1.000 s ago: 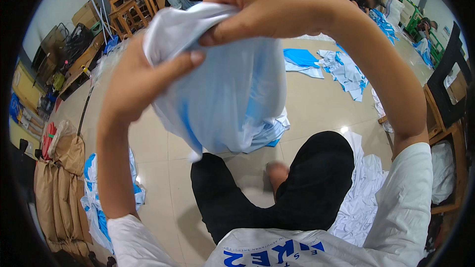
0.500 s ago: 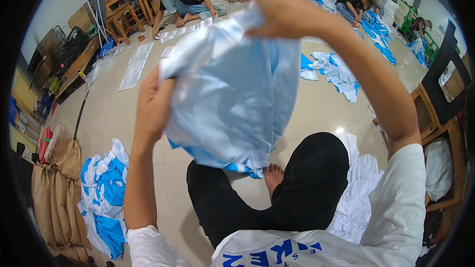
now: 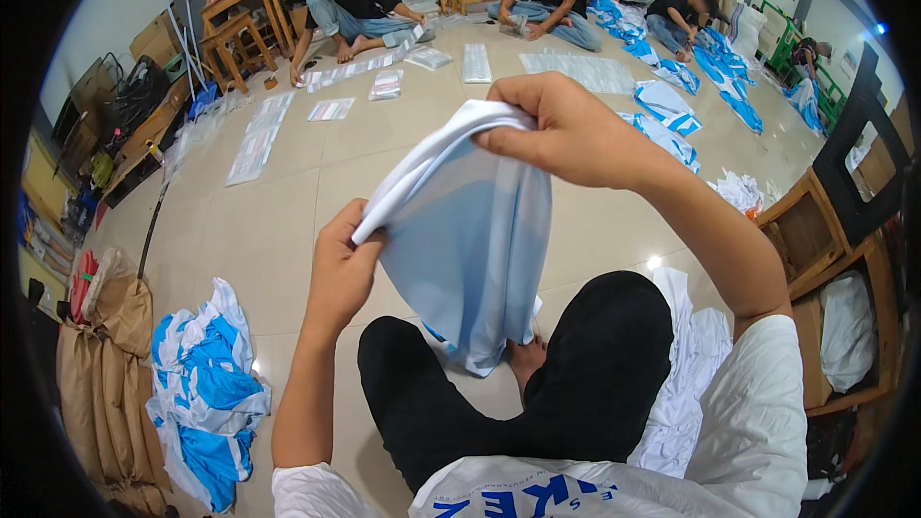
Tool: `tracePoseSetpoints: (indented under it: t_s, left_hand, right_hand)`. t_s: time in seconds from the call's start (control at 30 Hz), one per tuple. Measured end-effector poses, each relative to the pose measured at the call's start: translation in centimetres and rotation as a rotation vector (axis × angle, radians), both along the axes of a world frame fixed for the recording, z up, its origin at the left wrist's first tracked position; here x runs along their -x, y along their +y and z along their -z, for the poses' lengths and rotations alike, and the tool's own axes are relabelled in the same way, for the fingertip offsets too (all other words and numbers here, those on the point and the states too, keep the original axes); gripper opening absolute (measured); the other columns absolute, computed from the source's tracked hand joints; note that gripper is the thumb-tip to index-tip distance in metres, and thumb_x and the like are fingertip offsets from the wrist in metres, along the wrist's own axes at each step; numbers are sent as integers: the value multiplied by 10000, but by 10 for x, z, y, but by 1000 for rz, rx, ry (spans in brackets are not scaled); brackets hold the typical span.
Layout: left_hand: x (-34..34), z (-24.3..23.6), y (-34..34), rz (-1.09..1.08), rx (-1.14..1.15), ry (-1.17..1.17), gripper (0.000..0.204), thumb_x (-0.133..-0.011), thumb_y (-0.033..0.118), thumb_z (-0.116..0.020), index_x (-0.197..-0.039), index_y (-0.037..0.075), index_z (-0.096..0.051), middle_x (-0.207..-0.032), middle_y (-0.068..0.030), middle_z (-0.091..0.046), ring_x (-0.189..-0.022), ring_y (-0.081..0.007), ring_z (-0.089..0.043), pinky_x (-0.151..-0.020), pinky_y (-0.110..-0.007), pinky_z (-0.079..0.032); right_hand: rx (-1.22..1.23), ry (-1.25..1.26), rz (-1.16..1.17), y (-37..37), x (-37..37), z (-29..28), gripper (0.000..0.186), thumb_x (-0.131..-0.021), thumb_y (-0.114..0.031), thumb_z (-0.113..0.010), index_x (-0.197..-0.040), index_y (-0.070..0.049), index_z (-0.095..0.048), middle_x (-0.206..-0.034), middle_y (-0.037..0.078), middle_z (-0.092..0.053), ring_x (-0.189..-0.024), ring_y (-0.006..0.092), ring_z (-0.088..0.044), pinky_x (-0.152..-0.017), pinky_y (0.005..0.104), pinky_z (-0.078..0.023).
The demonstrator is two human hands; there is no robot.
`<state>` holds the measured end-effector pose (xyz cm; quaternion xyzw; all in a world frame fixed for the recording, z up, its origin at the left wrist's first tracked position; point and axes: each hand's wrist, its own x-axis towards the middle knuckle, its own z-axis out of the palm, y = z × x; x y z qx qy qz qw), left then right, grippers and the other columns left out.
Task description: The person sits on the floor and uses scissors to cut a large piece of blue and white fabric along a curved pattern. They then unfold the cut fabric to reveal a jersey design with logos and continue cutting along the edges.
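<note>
Between my raised hands hangs a thin white and pale-blue garment [image 3: 465,249], its rolled or doubled white edge stretched slantwise from one hand to the other. My left hand [image 3: 343,273] pinches the lower left end of that edge, thumb on top. The upper right end is gripped by my right hand [image 3: 576,129], thumb and fingers closed over the cloth. Below, the fabric drops in folds between my knees, with brighter blue showing at its bottom. Whether it is a shirt or shorts I cannot tell.
A blue and white cloth heap [image 3: 206,393] lies at left, white cloth [image 3: 686,355] by my right knee. Flat plastic packets [image 3: 259,134] and blue-white garments [image 3: 667,110] lie ahead. Several people sit on the floor farther off. A wooden cabinet [image 3: 854,278] stands at right.
Both hands have come down, the right one most. The garment, raised and blurred before, now hangs lower with its white edge drawn out between my hands.
</note>
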<state>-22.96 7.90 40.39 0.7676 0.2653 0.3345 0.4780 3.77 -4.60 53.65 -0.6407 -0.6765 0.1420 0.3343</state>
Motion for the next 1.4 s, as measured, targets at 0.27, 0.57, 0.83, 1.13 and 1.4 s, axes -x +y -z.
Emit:
tracePoseSetpoints:
  t_s: [0.27, 0.57, 0.83, 1.13, 1.4]
  left_hand:
    - [-46, -19, -33, 227, 167, -208, 147, -1099, 102, -540, -1159, 35, -656, -1067, 13, -649, -1008, -67, -579, -911, -257, -479]
    - [-38, -40, -28, 134, 192, -181, 114, -1094, 112, -593, -1159, 27, -633, -997, -13, -660, -896, -44, -565, -790, -219, -457]
    - [-30, -46, -24, 107, 66, -239, 128, -1110, 152, -617, -1118, 27, -641, -989, 15, -644, -883, -37, -551, -778, -206, -440]
    - [-32, -31, -25, 116, 41, -150, 183, -1035, 157, -743, -1145, 30, -672, -980, 1, -678, -896, -67, -611, -800, -249, -499]
    - [-71, 76, -63, 69, 59, -99, 191, -1024, 86, -722, -1188, -10, -708, -1002, -146, -762, -913, -233, -726, -828, -357, -560]
  right_hand:
    - [-26, -245, -262, 4, 8, 49, 566, -842, -216, -880, -1296, 22, -640, -1133, 247, -738, -1072, 429, -708, -912, 499, -557]
    - [160, 141, -180, 9, 2, 19, 248, -1014, -264, -766, -1066, -22, -747, -861, 28, -698, -819, 100, -618, -722, 303, -507]
    - [323, -221, -266, 4, -18, -17, 308, -1007, -296, -783, -1022, 10, -754, -806, 53, -692, -775, 144, -616, -720, 331, -514]
    - [81, 55, -251, 1, -30, -26, 332, -1070, -351, -727, -1054, -21, -762, -836, -36, -673, -802, 51, -572, -732, 270, -490]
    - [-351, 421, -184, -30, -6, -89, 306, -1084, -323, -668, -1129, -25, -720, -930, 79, -722, -845, 205, -707, -780, 359, -597]
